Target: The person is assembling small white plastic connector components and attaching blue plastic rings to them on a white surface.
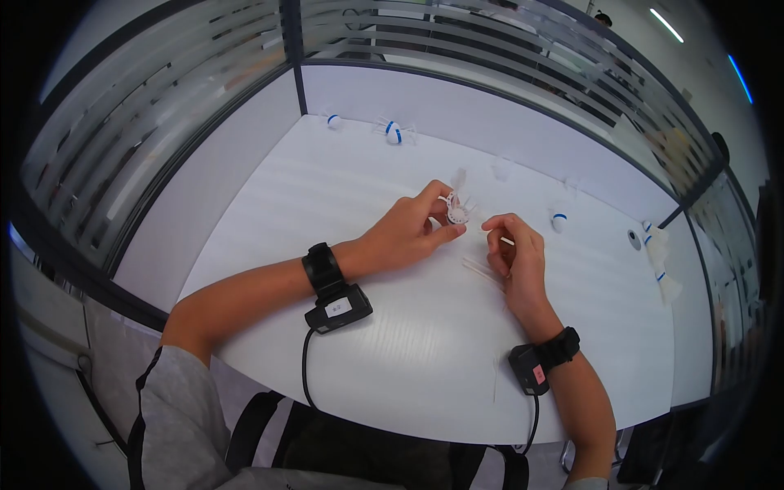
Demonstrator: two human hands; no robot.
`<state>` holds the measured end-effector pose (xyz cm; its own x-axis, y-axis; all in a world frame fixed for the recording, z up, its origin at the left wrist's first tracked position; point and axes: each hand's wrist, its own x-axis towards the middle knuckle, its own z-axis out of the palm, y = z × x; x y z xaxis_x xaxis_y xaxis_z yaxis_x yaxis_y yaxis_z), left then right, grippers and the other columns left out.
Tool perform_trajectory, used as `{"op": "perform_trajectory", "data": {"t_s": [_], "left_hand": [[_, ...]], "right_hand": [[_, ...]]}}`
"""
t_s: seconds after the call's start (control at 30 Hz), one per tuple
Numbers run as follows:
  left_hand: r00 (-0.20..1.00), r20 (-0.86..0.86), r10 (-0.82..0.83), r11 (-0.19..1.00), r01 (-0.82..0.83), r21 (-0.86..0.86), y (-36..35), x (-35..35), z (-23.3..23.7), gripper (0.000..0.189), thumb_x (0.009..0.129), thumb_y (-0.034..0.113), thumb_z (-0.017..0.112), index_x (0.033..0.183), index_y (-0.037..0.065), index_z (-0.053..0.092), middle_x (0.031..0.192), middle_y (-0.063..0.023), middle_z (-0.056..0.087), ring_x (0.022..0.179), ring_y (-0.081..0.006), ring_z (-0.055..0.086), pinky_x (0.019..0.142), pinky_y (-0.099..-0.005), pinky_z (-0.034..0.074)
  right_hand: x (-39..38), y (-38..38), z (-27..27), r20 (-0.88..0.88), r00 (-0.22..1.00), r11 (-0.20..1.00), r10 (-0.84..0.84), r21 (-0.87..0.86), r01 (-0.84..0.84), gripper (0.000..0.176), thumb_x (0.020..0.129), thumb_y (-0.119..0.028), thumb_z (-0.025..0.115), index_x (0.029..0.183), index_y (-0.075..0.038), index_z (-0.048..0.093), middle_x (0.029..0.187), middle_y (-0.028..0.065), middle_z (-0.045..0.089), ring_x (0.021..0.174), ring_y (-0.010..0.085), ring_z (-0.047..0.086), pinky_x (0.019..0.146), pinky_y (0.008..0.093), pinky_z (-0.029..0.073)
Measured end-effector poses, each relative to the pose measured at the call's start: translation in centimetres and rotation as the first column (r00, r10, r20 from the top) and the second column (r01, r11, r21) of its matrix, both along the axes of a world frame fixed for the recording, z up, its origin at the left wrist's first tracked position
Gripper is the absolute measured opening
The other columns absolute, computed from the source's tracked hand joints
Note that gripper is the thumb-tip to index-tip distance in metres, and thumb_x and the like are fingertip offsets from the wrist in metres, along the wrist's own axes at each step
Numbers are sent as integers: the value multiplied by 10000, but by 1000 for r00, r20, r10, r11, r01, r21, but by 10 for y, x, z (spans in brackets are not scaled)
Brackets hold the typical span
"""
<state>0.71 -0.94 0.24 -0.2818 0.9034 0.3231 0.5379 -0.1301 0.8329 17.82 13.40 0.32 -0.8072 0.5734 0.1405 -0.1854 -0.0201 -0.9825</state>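
Note:
My left hand [408, 230] pinches a small white round part with holes and thin prongs [457, 212] between thumb and fingers, above the middle of the white table [392, 327]. Just right of it, my right hand [518, 257] is curled, thumb and index finger close together, with thin pale sticks [482, 269] running out from under its fingers toward the left. The two hands are apart. Each wrist wears a black strap with a small black box and cable.
At the back stand a white ball with a blue band [333, 121] and a white-and-blue ball with thin legs [394, 133]. Another banded ball [559, 220] lies right of my right hand. White pieces [665, 282] hang at the right edge. Low partitions surround the table.

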Motion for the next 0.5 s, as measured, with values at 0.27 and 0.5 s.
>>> {"op": "perform_trajectory", "data": {"t_s": [0.27,0.5], "left_hand": [[992,-120,35,996,-44,-74,-2,4,3,325,972,218,732,1184,20,584,984,-97,726,843,-180,687,725,-297,530],[981,-194,-4,1000,8,19,2,0,-3,398,959,313,748,1142,13,561,932,-130,730,750,-211,657,680,-320,516]], "right_hand": [[0,-1,3,15,1000,999,6,-39,-5,450,1040,-413,400,1194,-25,566,669,-27,437,523,64,279,504,240,216],[3,1,3,-58,994,990,89,-104,-94,555,1002,-398,217,1199,-5,555,726,-13,382,614,92,257,544,241,215]]}}
